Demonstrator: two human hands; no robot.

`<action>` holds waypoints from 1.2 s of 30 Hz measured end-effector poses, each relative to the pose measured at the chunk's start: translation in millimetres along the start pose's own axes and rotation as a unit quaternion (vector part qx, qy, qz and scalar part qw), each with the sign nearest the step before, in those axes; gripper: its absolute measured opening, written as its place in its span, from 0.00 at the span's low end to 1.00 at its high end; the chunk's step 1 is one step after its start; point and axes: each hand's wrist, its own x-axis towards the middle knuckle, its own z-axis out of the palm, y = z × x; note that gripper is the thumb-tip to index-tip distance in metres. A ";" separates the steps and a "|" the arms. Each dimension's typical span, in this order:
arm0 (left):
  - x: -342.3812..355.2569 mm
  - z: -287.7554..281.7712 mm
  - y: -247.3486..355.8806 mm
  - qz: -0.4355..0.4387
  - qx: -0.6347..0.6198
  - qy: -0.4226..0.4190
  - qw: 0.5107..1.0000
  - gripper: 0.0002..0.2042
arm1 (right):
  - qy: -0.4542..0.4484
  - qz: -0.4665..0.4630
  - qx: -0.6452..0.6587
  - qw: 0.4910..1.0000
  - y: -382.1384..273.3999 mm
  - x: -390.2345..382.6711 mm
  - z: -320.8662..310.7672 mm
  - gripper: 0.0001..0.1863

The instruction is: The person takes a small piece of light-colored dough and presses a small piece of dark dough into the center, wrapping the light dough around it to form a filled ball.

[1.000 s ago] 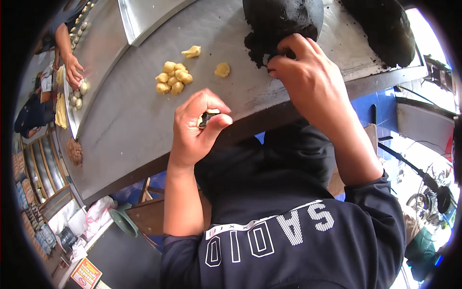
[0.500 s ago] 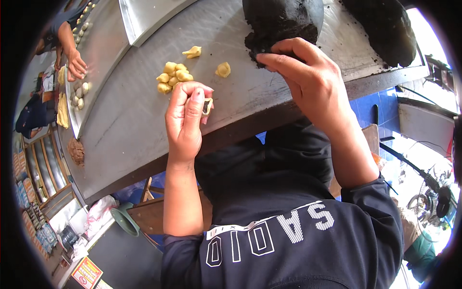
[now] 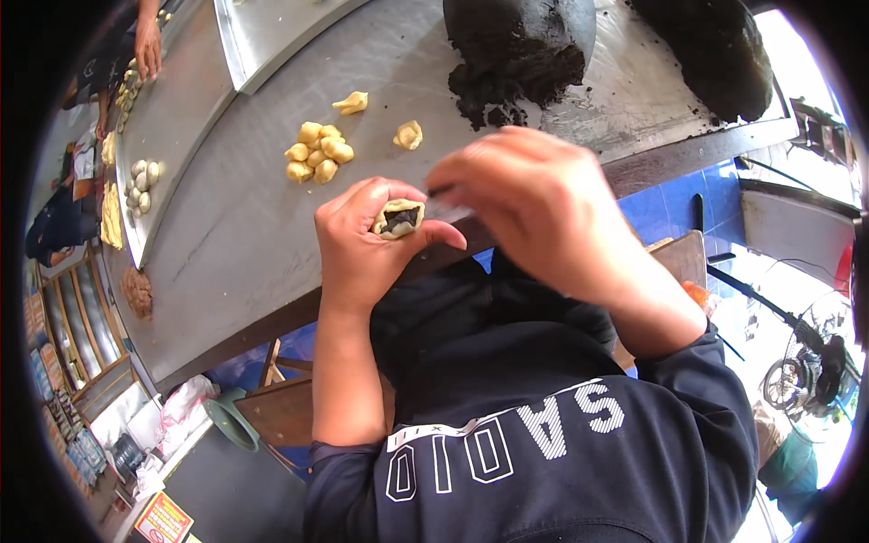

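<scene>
Step (judged): prob. filling the dough cup (image 3: 390, 233); dark fill (image 3: 396, 220) is in, mouth not yet closed.
Next move (judged): likely calls for R fingers at the mouth to add or press fill, w/ L grip steady & rim unsmeared.
Dough cup: in L hand (image 3: 348, 237), over the table's (image 3: 244, 190) near edge, mouth up twd camera.
L hand: holding; fingers curled round the cup, index along its far side, thumb stuck out to the right. Forearm approx. vertical from below.
R hand (image 3: 536, 206): just right of cup, apart from it; back of hand up, fingers bent & pointing left. Forearm slants in from lower right. Blurred; fingertips look close together, poss. w/ a dark bit, can't tell for sure.
Paste mound (image 3: 520, 54): beyond R hand, near side ragged, crumbs about.
Dough balls (image 3: 317, 154): clustered beyond L hand; 2 loose pcs (image 3: 408, 135) nearby.
</scene>
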 end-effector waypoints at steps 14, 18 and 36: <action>-6.7 3.1 4.7 0.047 0.071 -0.048 0.995 0.26 | 0.015 -0.032 -0.028 0.999 -4.4 15.8 34.9 0.15; 3.8 1.1 -8.1 0.066 -0.072 -0.031 0.995 0.22 | 0.003 0.016 -0.119 0.993 8.6 12.7 -7.7 0.21; -3.0 -5.8 -21.6 -0.024 -0.364 0.030 0.931 0.20 | 0.086 -0.014 -0.149 0.985 108.5 -9.7 -59.5 0.10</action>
